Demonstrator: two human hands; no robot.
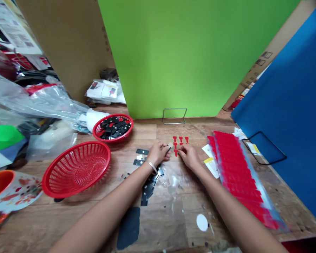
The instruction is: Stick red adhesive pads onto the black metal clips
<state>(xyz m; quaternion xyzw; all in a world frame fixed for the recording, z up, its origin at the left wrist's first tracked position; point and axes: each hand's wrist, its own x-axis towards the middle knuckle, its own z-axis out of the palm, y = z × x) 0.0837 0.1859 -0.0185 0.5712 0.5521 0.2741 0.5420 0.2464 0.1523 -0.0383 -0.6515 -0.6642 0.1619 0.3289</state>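
My left hand [159, 153], a bracelet at its wrist, is closed on a small flat black piece [169, 149] that sticks out past the fingertips. Just right of it, my right hand [189, 155] has its fingers pinched together at the edge of a group of red T-shaped pieces [175, 138] laid in rows. Whatever lies between those fingertips is too small to make out. One red T-shaped piece [176, 152] lies between the two hands. Beneath and beside my left forearm is a loose pile of black flat pieces [147, 190], partly hidden by the arm.
An empty red basket [76, 168] stands at left, with a smaller red basket [113, 138] of black and red pieces behind it. A patterned mug [21, 191] is at far left. Red strips in plastic [237, 172] lie at right. A green panel [168, 59] rises behind.
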